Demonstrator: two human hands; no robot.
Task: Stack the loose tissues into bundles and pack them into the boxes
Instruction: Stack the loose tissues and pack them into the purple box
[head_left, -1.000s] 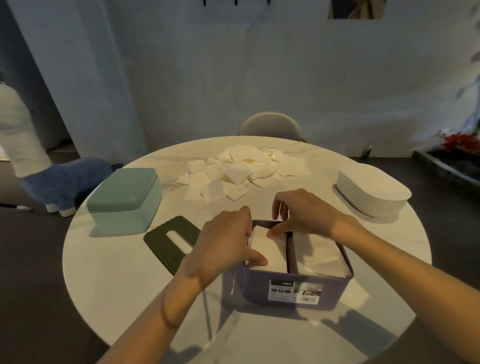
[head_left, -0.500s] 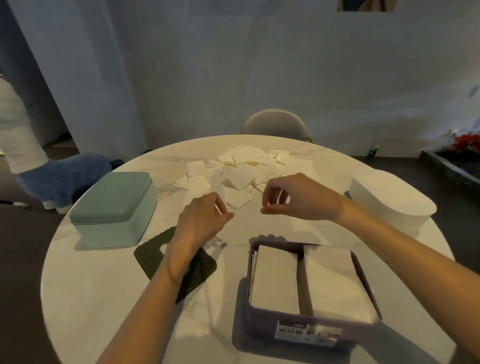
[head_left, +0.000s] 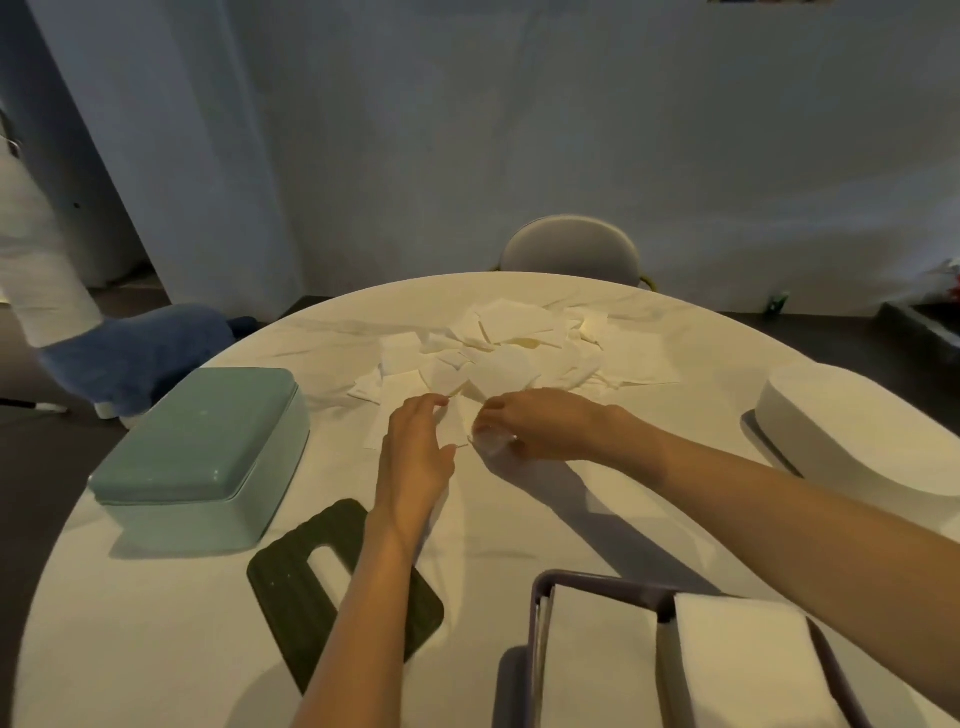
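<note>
Head view — green box, dark lid beside forearm

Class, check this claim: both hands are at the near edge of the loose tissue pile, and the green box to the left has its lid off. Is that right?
Not quite. The head view shows the green box with its lid on. The rest holds: the left hand and right hand are at the near edge of the loose tissue pile.

The round white counter looks smooth, with a faint marbled sheen. The thin white loose tissues are matt, soft paper. The mint-green rectangular box looks like smooth, slightly glossy plastic; the dark green slotted lid is ribbed and matt.
</note>
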